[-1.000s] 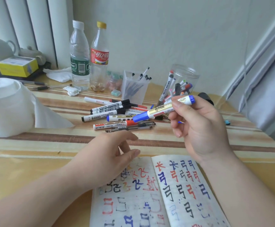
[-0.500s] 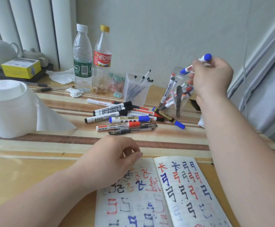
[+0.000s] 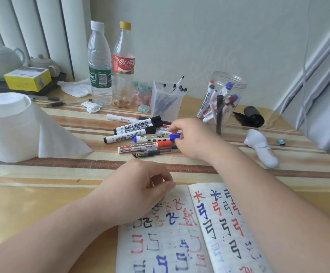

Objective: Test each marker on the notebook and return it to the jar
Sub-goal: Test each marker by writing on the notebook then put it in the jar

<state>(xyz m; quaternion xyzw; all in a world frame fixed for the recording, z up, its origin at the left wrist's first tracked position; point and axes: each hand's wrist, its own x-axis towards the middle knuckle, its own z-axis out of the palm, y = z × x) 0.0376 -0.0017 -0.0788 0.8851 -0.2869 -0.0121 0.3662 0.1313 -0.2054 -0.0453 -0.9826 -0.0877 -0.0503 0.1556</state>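
Observation:
The clear plastic jar (image 3: 236,83) stands at the back right with several markers in it. A pile of loose markers (image 3: 134,128) lies on the striped table in front of me. My right hand (image 3: 195,142) reaches into that pile, and its fingertips pinch the blue cap end of a gold-and-blue marker (image 3: 152,138), which still lies on the table. A red-capped marker (image 3: 144,147) and a black pen lie just below it. The open notebook (image 3: 179,243) is covered in coloured test marks. My left hand (image 3: 132,194) rests on its top left corner, loosely curled and holding nothing.
A tissue roll (image 3: 8,125) stands at the left. A water bottle (image 3: 99,66), a cola bottle (image 3: 123,66) and a clear pen holder (image 3: 167,101) stand behind the pile. A black roll (image 3: 253,116) and a white device (image 3: 262,148) lie right of the jar.
My right hand carried a blue-capped marker up to the jar, left it there, then came down to the pile and onto another blue marker. My left hand stayed on the notebook.

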